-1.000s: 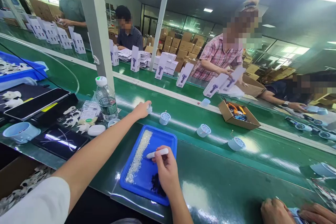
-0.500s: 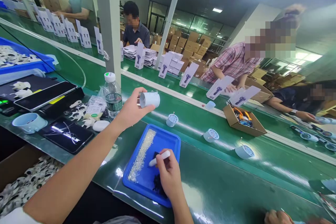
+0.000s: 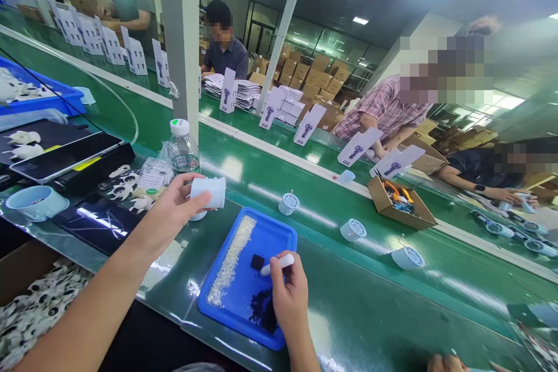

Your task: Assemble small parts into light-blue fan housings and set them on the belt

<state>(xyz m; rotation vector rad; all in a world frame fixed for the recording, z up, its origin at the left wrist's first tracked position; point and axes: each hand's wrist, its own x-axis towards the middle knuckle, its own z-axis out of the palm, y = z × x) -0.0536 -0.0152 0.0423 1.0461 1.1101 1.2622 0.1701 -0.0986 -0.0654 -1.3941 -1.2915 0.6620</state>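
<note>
My left hand (image 3: 172,209) is closed around a light blue plastic cylinder (image 3: 210,192), held on its side in the air beside a water bottle. My right hand (image 3: 290,293) pinches a thick white pen-like tool (image 3: 278,264), its tip pointing left over a blue tray (image 3: 272,237). Inside the tray, a strip of small whitish translucent pieces (image 3: 233,256) runs along the left side. A heap of tiny black pieces (image 3: 261,309) lies near the front, partly behind my right hand. A small black square (image 3: 257,261) is close to the tool's tip.
Light blue round parts (image 3: 288,203) stand spaced along the green belt (image 3: 314,218). The bottle (image 3: 182,148), phones and a light blue cup (image 3: 37,202) are at left. A carton of tools (image 3: 401,203) and upright white boxes (image 3: 309,124) stand farther back. Several co-workers sit around.
My left hand has moved left and down with the cylinder. My right hand has shifted slightly right and down with the white tool, leaving the black square in full view.
</note>
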